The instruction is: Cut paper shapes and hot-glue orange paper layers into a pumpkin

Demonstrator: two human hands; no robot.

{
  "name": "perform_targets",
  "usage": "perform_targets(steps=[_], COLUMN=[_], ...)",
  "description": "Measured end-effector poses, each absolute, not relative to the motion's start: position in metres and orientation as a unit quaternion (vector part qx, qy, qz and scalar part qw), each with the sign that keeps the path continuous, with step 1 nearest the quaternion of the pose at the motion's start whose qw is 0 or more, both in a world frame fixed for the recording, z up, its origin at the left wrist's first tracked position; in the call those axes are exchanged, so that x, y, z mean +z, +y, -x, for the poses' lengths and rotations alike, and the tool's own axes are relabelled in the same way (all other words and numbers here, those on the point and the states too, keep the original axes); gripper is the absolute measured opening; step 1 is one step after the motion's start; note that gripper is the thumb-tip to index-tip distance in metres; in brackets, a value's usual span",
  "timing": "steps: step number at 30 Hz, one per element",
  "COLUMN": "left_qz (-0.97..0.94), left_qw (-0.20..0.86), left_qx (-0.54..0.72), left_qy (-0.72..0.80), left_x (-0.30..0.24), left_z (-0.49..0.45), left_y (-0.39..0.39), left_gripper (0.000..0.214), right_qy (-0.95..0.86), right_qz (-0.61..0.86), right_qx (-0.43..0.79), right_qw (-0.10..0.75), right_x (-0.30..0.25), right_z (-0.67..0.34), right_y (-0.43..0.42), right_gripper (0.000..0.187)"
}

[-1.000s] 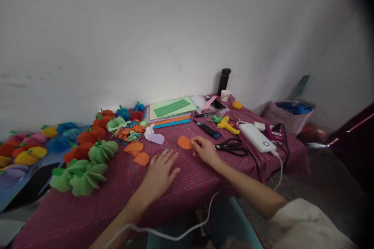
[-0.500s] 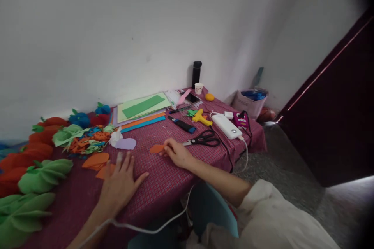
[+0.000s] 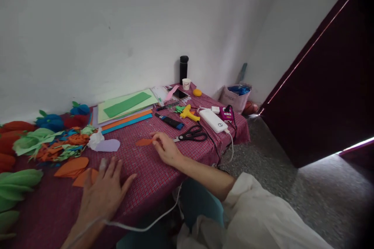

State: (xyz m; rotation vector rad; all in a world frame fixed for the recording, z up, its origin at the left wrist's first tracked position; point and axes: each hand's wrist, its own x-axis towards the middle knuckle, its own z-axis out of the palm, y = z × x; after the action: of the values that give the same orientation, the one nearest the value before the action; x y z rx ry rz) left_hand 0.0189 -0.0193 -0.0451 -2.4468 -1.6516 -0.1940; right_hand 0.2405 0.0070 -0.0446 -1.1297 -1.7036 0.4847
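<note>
My left hand (image 3: 103, 191) lies palm down on the checked tablecloth, fingers spread, white wrapping on one fingertip. Its fingers partly cover an orange leaf-shaped paper piece (image 3: 94, 176), beside a small stack of orange paper pieces (image 3: 71, 166). With curled fingers, my right hand (image 3: 167, 148) pinches the right end of another orange paper piece (image 3: 143, 142), which rests on or just above the cloth. Scissors (image 3: 191, 134) with black handles lie just beyond the right hand. A lilac paper piece (image 3: 108, 145) sits between crumpled white tissue (image 3: 96, 139) and the middle of the cloth.
Coloured sheets (image 3: 125, 105) lie by the wall, with a utility knife (image 3: 169, 121), a yellow glue gun (image 3: 189, 113) and a white power bank (image 3: 213, 120) to their right. Paper scraps (image 3: 66, 143) and green paper pumpkins (image 3: 20, 184) fill the left. A white cable (image 3: 146, 228) crosses the front.
The view has swung right, so everything on the table appears further left. Both hands keep nearly the same places on the cloth, the right one still at the orange piece.
</note>
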Motion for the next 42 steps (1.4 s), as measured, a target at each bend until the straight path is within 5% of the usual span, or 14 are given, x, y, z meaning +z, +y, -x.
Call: perform_targets(steps=[7,17,24,33,42], left_qz=[0.937,0.811,0.907,0.823,0.846], left_qw=[0.037,0.14,0.091,0.169,0.06], left_qx=[-0.057,-0.034,-0.039,-0.061,-0.155], left_qy=[-0.344,-0.567,-0.408,-0.539,-0.507], left_x=[-0.045,-0.04,-0.026,-0.024,-0.035], left_z=[-0.08,0.003,-0.03,-0.016,-0.035], left_y=[-0.015,-0.013,-0.04,-0.031,-0.016], left_gripper=[0.065,0.066,0.042,0.039,0.017], right_qy=[-0.62,-0.651,-0.715,-0.709,-0.719], right_qz=[0.498,0.462,0.441,0.452,0.452], right_qx=[0.155,0.159,0.114,0.113,0.109], right_qw=[0.586,0.58,0.53,0.53,0.517], right_x=[-0.044,-0.049,-0.049,-0.051,-0.051], right_z=[-0.245,-0.245,-0.242,-0.243,-0.242], right_y=[0.01,0.011,0.009,0.01,0.01], right_gripper=[0.011,0.009,0.012,0.01,0.012])
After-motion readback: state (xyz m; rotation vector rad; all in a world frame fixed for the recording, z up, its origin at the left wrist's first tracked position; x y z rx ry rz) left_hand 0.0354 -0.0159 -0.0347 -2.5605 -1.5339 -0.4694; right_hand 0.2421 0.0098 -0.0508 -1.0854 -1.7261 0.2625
